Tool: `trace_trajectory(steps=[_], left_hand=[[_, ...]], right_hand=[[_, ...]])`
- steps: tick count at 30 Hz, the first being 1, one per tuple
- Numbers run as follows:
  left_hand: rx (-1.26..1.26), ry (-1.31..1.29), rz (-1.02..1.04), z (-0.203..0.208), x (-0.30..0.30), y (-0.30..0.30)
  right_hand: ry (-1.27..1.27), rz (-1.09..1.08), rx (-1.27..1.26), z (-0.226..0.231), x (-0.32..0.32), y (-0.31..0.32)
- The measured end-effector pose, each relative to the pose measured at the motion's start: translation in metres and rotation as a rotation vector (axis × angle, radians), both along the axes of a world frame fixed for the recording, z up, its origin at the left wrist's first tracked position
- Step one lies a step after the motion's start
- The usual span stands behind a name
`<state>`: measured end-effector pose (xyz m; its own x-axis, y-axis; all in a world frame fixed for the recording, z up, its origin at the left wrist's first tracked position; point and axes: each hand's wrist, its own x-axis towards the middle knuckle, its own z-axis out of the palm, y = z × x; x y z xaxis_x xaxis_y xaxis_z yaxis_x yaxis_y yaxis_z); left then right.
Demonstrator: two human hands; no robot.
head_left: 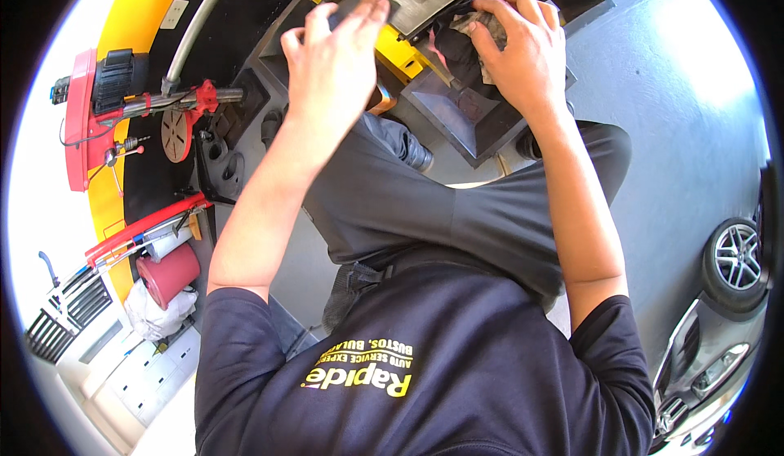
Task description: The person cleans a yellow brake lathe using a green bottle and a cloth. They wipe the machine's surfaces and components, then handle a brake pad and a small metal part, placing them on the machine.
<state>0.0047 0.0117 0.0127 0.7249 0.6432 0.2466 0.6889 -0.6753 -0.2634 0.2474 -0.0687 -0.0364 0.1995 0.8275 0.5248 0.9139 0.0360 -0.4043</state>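
Observation:
My left hand [335,68] has its fingers bent over a dark grey flat pad [346,5], which lies against a bare metal plate [412,0] on a machine. To the right, my right hand [527,52] is curled round a crumpled dark rag [461,52] with greyish patches, at the plate's right edge. The undersides of both hands are hidden, so the full shape of the pad cannot be made out.
Below the plate sits a black angular tray [465,113], close to my knees. A red drill press [82,121] stands at the left, near a dark red drum [169,276]. A grey car [706,366] and a wheel [735,256] are at the right.

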Motion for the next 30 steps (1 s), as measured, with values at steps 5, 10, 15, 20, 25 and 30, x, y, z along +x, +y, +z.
trace_trajectory(steps=[5,10,15,20,25,30], left_hand=[[-0.107,0.134,0.024,0.007,0.002,-0.037],[-0.025,0.127,0.031,0.008,0.002,-0.010],[-0.089,0.089,0.037,0.005,-0.005,-0.002],[-0.055,0.202,0.044,0.005,-0.006,-0.001],[-0.035,0.117,0.056,0.001,-0.016,0.035],[-0.049,0.095,-0.097,0.003,-0.006,-0.004]], right_hand=[[0.052,0.006,-0.030,0.003,-0.003,0.001],[0.025,0.005,-0.019,0.001,-0.001,-0.001],[0.009,0.005,-0.022,0.001,0.001,0.001],[0.036,0.009,-0.023,0.001,-0.002,-0.002],[0.030,-0.014,-0.024,0.003,-0.001,0.001],[0.057,0.002,-0.058,0.003,-0.001,0.000]])
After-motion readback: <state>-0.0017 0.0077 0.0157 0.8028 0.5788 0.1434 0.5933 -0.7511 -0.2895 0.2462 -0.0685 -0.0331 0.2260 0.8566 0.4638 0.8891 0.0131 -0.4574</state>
